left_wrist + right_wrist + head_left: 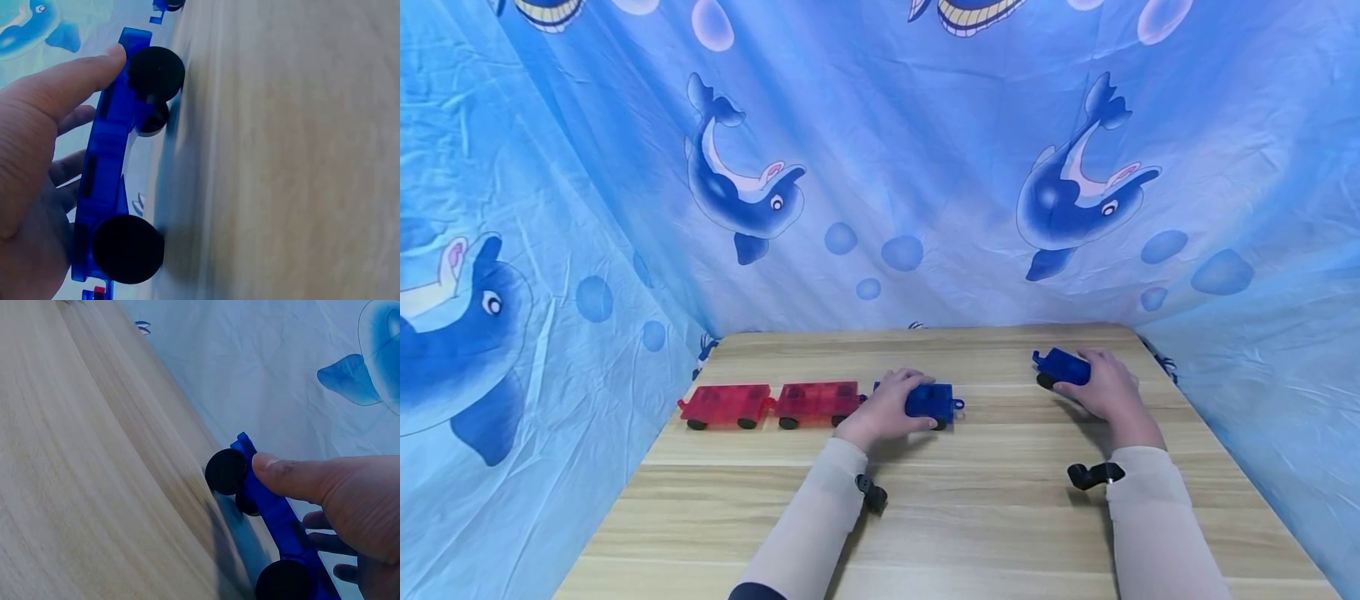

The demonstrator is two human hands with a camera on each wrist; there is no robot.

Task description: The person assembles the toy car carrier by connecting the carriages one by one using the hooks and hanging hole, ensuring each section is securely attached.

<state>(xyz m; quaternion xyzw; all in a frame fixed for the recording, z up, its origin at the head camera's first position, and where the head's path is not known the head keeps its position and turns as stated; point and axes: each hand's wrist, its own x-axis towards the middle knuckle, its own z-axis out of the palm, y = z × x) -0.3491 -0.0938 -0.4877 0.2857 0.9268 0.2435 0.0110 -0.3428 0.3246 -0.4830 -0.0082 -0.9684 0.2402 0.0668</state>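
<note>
My left hand (891,407) grips a translucent blue toy train car (931,402) with black wheels, thumb on the near side and fingers over the far side. A small ring hitch sticks out at its right end. Two red train cars (727,404) stand in a row to its left. At the blue car's left end a bit of red shows by its hitch in the left wrist view; whether they are hooked is hard to tell. Farther right, my right hand (1108,387) holds a second blue car (1065,367), slightly angled, its hook pointing left.
The wooden table (985,517) carries all the cars, with its far edge against a blue curtain (880,167) printed with dolphins and bubbles. A gap of bare wood lies between the two blue cars. Black wrist mounts (1096,475) sit on both sleeves.
</note>
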